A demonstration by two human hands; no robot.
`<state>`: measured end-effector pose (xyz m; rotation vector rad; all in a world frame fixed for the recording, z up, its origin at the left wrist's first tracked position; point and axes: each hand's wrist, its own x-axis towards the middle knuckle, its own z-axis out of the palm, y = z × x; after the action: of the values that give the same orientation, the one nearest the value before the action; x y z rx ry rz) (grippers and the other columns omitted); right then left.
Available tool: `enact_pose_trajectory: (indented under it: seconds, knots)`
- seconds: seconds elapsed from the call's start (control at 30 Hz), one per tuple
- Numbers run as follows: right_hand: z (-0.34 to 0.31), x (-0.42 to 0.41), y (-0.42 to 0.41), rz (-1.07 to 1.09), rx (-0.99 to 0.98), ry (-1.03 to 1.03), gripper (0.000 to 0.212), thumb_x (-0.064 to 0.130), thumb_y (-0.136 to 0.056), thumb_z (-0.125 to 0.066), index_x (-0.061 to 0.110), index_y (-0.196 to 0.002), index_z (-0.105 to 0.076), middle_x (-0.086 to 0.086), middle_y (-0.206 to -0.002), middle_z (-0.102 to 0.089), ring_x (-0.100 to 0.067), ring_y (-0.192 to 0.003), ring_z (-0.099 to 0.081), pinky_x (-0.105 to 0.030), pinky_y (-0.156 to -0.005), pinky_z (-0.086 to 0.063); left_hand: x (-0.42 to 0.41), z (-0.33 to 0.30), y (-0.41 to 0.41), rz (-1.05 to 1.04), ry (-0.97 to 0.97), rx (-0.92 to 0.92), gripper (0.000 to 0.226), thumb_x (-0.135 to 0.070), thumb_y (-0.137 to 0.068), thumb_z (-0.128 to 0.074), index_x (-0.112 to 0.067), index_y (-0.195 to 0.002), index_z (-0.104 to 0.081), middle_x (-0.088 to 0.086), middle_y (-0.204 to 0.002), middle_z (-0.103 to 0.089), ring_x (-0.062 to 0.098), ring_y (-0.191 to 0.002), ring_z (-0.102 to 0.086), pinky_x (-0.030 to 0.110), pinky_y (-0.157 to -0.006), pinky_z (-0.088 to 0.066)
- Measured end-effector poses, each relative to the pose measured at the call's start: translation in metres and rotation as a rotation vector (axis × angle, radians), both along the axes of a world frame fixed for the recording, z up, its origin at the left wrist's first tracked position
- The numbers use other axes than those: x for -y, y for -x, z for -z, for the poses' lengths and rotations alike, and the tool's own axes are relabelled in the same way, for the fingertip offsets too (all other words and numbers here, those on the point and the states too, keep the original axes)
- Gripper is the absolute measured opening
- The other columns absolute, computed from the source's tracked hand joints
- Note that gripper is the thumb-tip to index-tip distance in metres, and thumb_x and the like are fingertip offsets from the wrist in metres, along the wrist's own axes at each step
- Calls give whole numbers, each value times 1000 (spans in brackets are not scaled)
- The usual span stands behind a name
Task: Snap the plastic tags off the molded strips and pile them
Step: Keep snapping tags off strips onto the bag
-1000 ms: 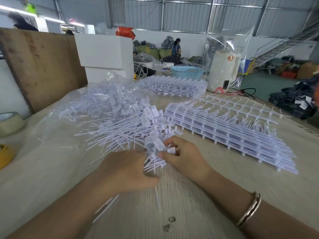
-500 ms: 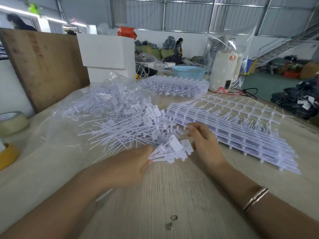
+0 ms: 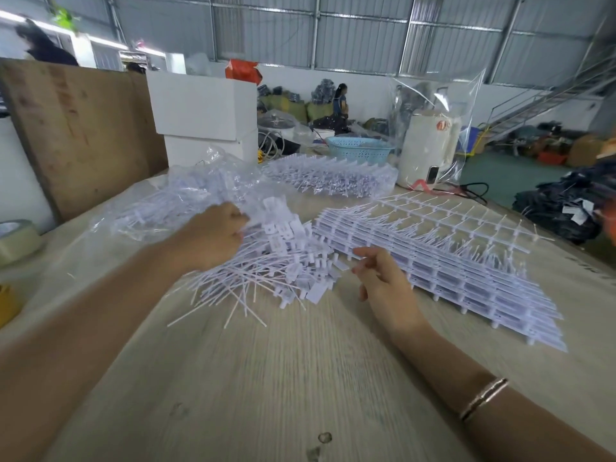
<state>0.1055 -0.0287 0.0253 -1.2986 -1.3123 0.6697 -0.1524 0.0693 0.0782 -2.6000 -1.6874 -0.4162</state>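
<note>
Warehouse shelving and stairs fill the top of the frame behind a pale wooden table (image 3: 300,378). At centre, a pile of loose white tags (image 3: 276,261) lies between the hands, with stacked molded strips (image 3: 450,271) to its right. The left hand (image 3: 213,238) rests curled on the pile's upper left edge; earlier it held a bunch nearer the bottom. The right hand (image 3: 383,278), fingers loosely spread, holds nothing, just beside the strips.

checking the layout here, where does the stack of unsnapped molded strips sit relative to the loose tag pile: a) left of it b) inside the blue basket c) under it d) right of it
d: the stacked molded strips lie to the right of the loose tag pile, beyond the right hand.
</note>
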Motion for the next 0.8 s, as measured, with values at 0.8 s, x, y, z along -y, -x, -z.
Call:
enact_pose_trajectory:
  seconds: [0.8]
  knots:
    - [7,-3,4,-75,307,-54,31,-1,-85,-54,27,-75,-63,18,-72,-59,11,-67,-53,-5,-62,-36,131,47,-121,226,-221,-35,27,-28,-86,-41,-13,-106,-52,5,-105,-57,23,-101,-51,35,-81,-39]
